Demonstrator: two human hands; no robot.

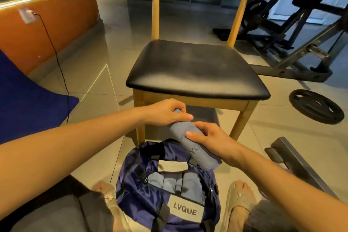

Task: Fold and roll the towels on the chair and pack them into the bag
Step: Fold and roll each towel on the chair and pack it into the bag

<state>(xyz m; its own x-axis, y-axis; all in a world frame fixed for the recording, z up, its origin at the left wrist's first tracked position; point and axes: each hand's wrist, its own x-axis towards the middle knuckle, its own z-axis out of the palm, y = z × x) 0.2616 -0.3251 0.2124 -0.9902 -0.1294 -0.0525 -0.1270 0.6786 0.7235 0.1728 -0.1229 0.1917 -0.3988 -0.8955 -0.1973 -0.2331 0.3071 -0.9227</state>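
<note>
Nearest, the navy duffel bag lies open with grey rolled towels inside. Just above the bag's far rim is one more rolled grey towel. It looks soft, light and apt to unroll, so best gripped round the roll. Right hand wraps its middle, left hand pinches the far end, both arms outstretched. Chair stands beyond the bag.

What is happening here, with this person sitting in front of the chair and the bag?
A person is packing towels. The left hand pinches the upper end of a rolled grey towel and the right hand holds its middle, so the roll hangs tilted over the open navy bag on the floor between the feet. Several rolled towels lie side by side inside the bag. No towel shows on the black seat of the chair.
</note>
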